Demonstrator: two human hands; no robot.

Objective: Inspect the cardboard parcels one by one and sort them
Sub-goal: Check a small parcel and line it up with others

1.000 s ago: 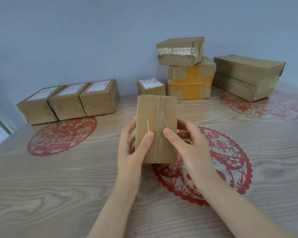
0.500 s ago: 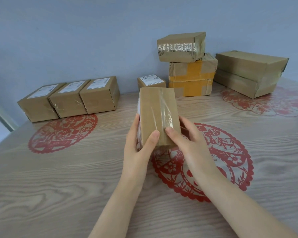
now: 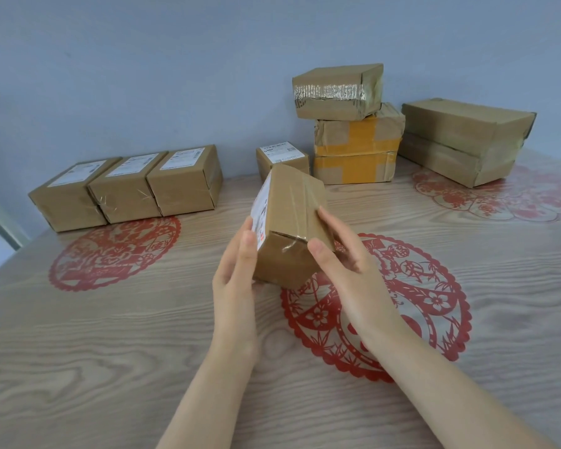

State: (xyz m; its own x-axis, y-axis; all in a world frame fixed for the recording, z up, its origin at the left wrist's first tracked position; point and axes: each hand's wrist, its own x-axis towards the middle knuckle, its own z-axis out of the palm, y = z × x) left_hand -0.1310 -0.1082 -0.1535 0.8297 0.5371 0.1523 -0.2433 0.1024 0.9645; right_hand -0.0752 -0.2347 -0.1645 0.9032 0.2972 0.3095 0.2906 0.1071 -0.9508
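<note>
A small brown cardboard parcel (image 3: 292, 222) is held in the air above the table's middle, tilted, with its white label facing left. My left hand (image 3: 237, 273) holds its labelled left side, thumb along the front edge. My right hand (image 3: 347, 270) grips its right side, thumb on the taped front face. Three labelled parcels (image 3: 127, 186) stand in a row at the back left. One small labelled parcel (image 3: 282, 157) sits at the back centre, partly hidden by the held one.
A stack of three parcels (image 3: 357, 124), two with yellow tape, rises at the back by the wall. Two long flat parcels (image 3: 463, 140) lie stacked at the back right. Red paper-cut decals (image 3: 428, 293) mark the wooden table (image 3: 94, 351).
The held parcel has turned from showing its flat taped face to tilting end-on, and its white label now shows on the left. Both hands shifted with it.
</note>
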